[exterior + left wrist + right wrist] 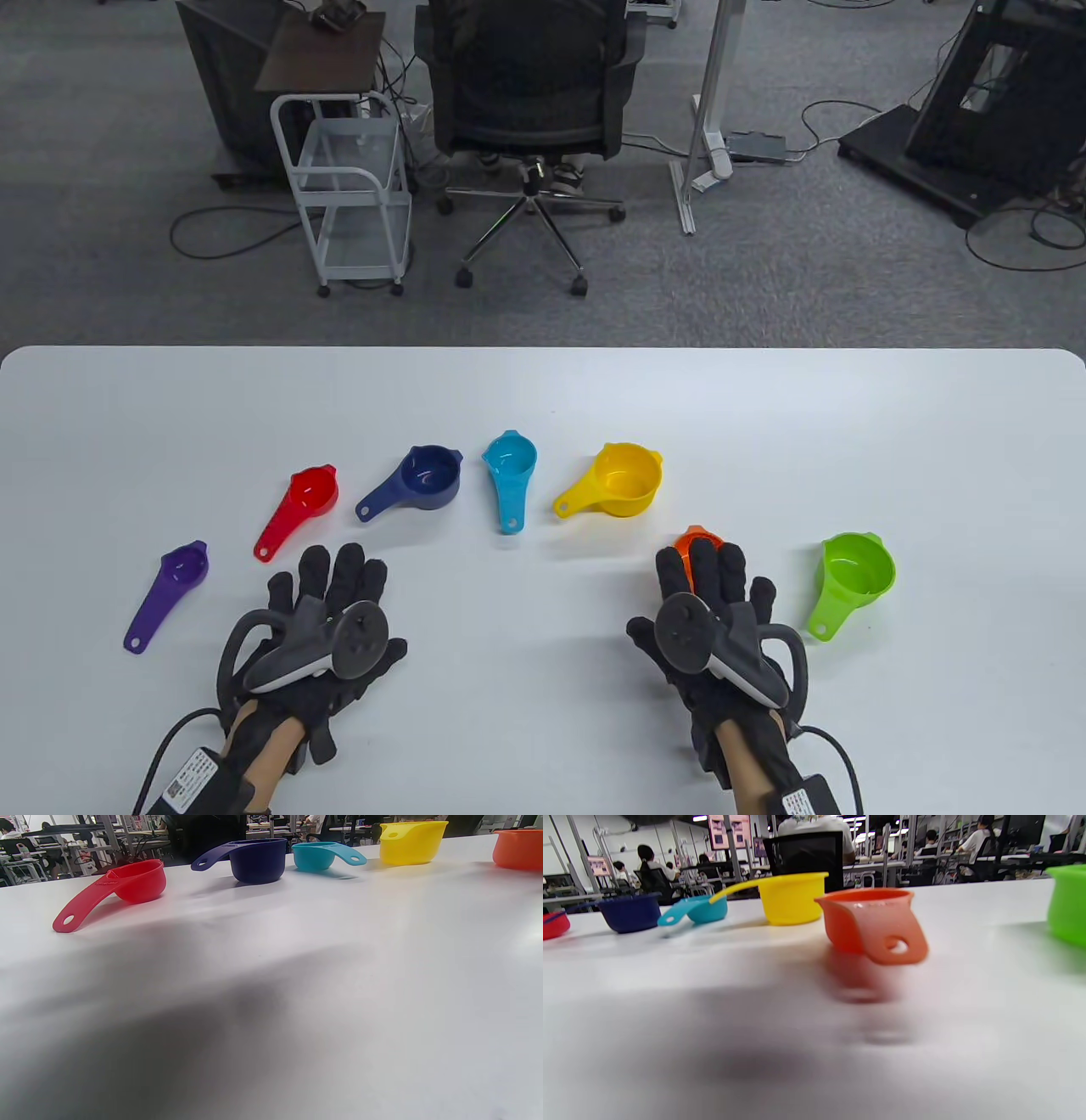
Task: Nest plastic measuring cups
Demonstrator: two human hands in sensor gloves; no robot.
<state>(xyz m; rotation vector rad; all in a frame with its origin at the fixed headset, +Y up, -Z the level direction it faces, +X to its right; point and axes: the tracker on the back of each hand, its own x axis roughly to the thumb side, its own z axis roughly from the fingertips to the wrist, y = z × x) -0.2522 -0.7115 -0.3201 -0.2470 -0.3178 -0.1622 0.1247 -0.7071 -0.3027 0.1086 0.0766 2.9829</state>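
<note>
Several measuring cups stand apart on the white table (543, 399): purple (174, 577), red (301, 501), navy (420, 480), teal (509, 471), yellow (619, 480), orange (691, 539), green (853, 573). My left hand (327, 577) lies flat and empty, fingers spread, just in front of the red cup. My right hand (708, 569) lies flat with its fingers over the orange cup's handle, hiding most of it. In the right wrist view the orange cup (869, 921) stands untouched, handle toward the camera. The left wrist view shows the red cup (127, 887), navy cup (254, 859), teal cup (316, 855) and yellow cup (409, 842).
Beyond the table's far edge are an office chair (530, 102), a white wire cart (348, 187) and cables on grey carpet. Bare tabletop lies between my two hands and along the front edge.
</note>
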